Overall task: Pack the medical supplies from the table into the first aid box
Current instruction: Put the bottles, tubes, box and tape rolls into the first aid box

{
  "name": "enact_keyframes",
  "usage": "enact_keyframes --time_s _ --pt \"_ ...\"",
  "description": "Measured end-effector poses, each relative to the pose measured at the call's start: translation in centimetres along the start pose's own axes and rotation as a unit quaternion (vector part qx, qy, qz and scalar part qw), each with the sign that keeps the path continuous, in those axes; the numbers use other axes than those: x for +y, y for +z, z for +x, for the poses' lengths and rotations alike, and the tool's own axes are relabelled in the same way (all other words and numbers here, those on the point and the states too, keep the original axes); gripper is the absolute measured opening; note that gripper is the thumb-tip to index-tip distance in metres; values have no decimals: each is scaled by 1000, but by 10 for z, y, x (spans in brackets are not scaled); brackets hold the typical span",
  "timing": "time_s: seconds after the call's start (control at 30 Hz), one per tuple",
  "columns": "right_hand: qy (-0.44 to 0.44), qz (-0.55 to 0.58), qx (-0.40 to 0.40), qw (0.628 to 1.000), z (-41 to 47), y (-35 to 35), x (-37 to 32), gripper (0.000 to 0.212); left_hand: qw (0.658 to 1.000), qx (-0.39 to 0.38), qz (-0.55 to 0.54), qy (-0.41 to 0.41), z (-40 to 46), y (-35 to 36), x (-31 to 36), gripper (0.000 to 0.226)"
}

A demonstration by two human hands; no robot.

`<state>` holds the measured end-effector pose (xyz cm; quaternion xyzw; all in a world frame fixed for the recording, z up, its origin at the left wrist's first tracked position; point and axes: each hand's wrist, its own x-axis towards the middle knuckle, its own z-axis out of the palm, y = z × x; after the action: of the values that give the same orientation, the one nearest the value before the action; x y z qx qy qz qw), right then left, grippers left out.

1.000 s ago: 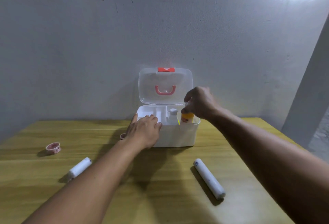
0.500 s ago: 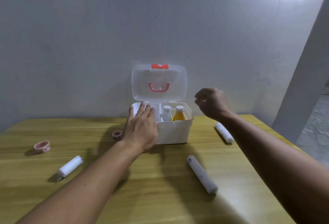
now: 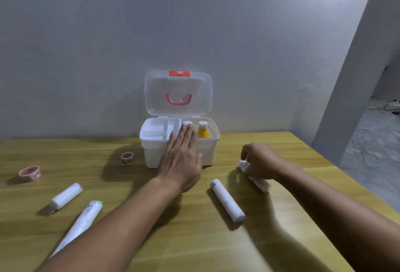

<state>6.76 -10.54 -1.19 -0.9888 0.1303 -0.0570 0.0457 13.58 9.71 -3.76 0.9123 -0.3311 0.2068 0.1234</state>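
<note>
The white first aid box point(image 3: 151, 155) stands open at the back of the table, its clear lid point(image 3: 178, 94) upright. Inside are an orange bottle point(image 3: 203, 132) and a white bottle point(image 3: 187, 123). My left hand point(image 3: 180, 161) lies flat against the box's front, fingers spread over the rim. My right hand point(image 3: 260, 161) closes on a white bandage roll point(image 3: 258, 182) lying right of the box. Three more white rolls lie on the table: one in the middle point(image 3: 228, 201), one at the left point(image 3: 66, 196), a longer one near my left forearm point(image 3: 81, 225).
Two pink tape rolls rest on the wooden table point(image 3: 194, 239): a small one point(image 3: 127, 158) beside the box, a larger one point(image 3: 29, 173) at far left. A grey wall rises behind. The table's right edge drops to a grey floor point(image 3: 376, 148).
My right hand left the orange bottle in the box, moved right and down, and now grips a bandage roll. My left hand shifted right along the box front.
</note>
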Motion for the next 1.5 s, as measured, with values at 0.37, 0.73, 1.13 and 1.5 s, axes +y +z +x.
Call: enact_keyframes --time_s 0.37,0.73,1.13,1.5 --pt "-122 -79 -163 976 -41 -14 -77 39 997 -29 7 -67 -1 -19 -29 74" --pt "-69 255 274 925 -10 -65 -91 31 997 -47 -49 -40 0 -32 -39 41" --pt "-147 109 332 925 30 -18 -120 32 990 -64 -105 -73 2 -42 -40 18" --pt "-142 20 243 959 13 18 -102 46 991 -78 -92 -54 7 -32 -46 20"
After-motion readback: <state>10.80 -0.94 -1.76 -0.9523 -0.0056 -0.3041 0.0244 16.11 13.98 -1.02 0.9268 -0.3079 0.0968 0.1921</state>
